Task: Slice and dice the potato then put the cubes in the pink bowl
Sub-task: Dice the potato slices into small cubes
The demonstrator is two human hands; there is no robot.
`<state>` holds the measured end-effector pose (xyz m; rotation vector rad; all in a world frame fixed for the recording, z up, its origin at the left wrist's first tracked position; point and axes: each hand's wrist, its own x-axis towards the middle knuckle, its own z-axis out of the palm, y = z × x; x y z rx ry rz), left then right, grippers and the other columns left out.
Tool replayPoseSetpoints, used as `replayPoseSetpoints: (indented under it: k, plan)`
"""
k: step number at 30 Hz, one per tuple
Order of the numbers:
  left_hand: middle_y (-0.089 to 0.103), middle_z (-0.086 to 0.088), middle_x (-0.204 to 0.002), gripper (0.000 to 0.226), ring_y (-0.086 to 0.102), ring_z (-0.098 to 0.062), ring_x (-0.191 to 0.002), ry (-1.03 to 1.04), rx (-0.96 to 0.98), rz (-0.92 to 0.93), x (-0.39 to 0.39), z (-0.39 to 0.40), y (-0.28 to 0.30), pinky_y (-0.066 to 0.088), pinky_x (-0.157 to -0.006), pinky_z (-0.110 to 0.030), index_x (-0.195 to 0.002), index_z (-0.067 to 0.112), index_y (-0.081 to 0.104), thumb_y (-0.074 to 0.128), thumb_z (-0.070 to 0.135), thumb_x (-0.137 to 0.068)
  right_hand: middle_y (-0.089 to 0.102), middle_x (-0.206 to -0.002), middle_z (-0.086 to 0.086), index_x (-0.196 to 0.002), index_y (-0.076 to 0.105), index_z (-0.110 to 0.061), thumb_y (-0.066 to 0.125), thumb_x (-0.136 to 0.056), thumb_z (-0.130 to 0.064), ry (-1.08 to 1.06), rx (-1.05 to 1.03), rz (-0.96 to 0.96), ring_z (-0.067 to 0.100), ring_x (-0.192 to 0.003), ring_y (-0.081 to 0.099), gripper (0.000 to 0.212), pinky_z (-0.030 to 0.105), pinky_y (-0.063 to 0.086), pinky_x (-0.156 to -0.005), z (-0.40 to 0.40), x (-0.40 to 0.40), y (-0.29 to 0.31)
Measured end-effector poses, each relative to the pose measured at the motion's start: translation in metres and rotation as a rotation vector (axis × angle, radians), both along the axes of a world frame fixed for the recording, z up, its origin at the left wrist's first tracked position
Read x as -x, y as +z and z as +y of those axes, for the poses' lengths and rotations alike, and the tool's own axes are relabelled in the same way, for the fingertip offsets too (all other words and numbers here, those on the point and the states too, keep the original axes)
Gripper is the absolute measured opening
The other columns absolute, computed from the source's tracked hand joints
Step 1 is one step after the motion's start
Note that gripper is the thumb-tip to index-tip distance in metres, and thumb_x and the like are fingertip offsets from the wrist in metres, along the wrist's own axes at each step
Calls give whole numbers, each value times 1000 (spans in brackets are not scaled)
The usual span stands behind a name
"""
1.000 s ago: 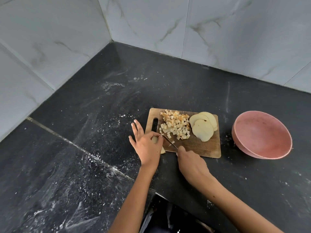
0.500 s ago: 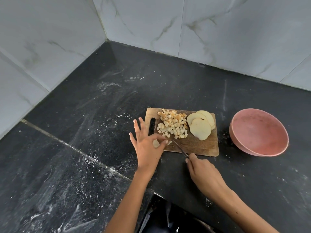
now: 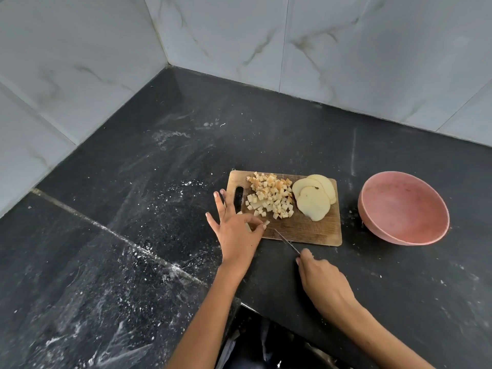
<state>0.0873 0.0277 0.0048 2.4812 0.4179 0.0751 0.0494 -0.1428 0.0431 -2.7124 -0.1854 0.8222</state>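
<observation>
1. My left hand rests at the near left corner of the wooden cutting board, thumb and forefinger pinching a small potato piece; the other fingers are spread wide over the dark worktop.
2. My right hand grips a knife off the board's near edge, fingers curled round the handle, blade tip lying on the board just beside the pinched piece.
3. A heap of potato cubes sits on the board's far left part.
4. Three overlapping potato slices lie to the right of the cubes.
5. The pink bowl stands on the worktop near the board's right edge.
</observation>
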Motion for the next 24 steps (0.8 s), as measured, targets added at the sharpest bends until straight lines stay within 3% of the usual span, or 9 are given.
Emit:
replayPoseSetpoints:
  k: [3, 5, 7, 8, 10, 11, 14, 20, 24]
  plan:
    - [13, 10, -159, 8, -5, -20, -149, 16, 38, -101, 7, 5, 5, -9, -114, -46, -83, 32, 73, 78, 29, -77, 48, -76, 2, -89, 31, -16, 22, -105, -34, -21, -45, -48, 28, -70, 47, 25, 36, 36, -63, 3, -9, 3]
    - [37, 2, -150, 17, 23, -25, -144, 58, 23, -202, 12, 9, 8, 11, -115, -49, -93, 28, 74, 79, 24, -77, 47, -74, 3, -89, 31, -16, 22, -105, -34, 21, -66, -68, 28, -68, 45, 25, 37, 37, -62, 7, -9, 4]
    - [60, -3, -126, 23, 51, -24, -120, 94, -25, -308, 16, 14, 11, 35, -103, -41, -100, 22, 74, 79, 19, -78, 49, -76, 3, -91, 33, -17, 22, -105, -36, 86, -64, -61, 28, -69, 47, 26, 36, 39, -63, 9, -4, 4]
    - [62, -2, -113, 24, 57, -20, -105, 107, 0, -322, 17, 16, 13, 44, -94, -32, -103, 19, 73, 77, 17, -80, 49, -76, 2, -91, 33, -17, 23, -105, -37, 98, -58, -56, 27, -69, 48, 26, 36, 39, -63, 8, -3, 2]
    - [62, 1, -97, 20, 58, -7, -80, 137, 127, -274, 20, 22, 18, 47, -74, -14, -104, 15, 71, 73, 13, -84, 50, -75, 2, -89, 33, -17, 23, -104, -37, 71, -42, -65, 27, -69, 51, 26, 37, 40, -62, 2, -8, -1]
    - [63, 2, -91, 17, 58, -4, -74, 163, 183, -237, 21, 25, 19, 47, -68, -12, -101, 14, 71, 72, 13, -85, 50, -74, 2, -88, 33, -17, 23, -104, -36, 48, -32, -81, 28, -70, 52, 27, 37, 41, -62, -1, -13, -3]
    - [65, 7, -76, 10, 60, -3, -68, 231, 315, -118, 23, 32, 20, 50, -63, -14, -86, 15, 68, 76, 14, -81, 52, -74, 4, -88, 33, -16, 24, -104, -35, 25, -39, -126, 31, -70, 53, 26, 38, 40, -62, 0, -21, -2]
    - [67, 0, -69, 17, 68, -16, -66, 282, 399, 23, 17, 30, 19, 59, -68, -33, -78, 12, 68, 83, 8, -71, 58, -82, 7, -90, 36, -15, 25, -105, -34, 124, -82, -118, 31, -77, 59, 26, 39, 46, -66, 30, -22, -3]
    - [69, -3, -66, 17, 69, -14, -59, 310, 464, 36, 13, 29, 19, 58, -62, -28, -81, 9, 69, 83, 4, -71, 55, -79, 5, -88, 36, -16, 26, -104, -34, 57, -73, -124, 28, -72, 55, 26, 37, 43, -64, 25, -30, -4]
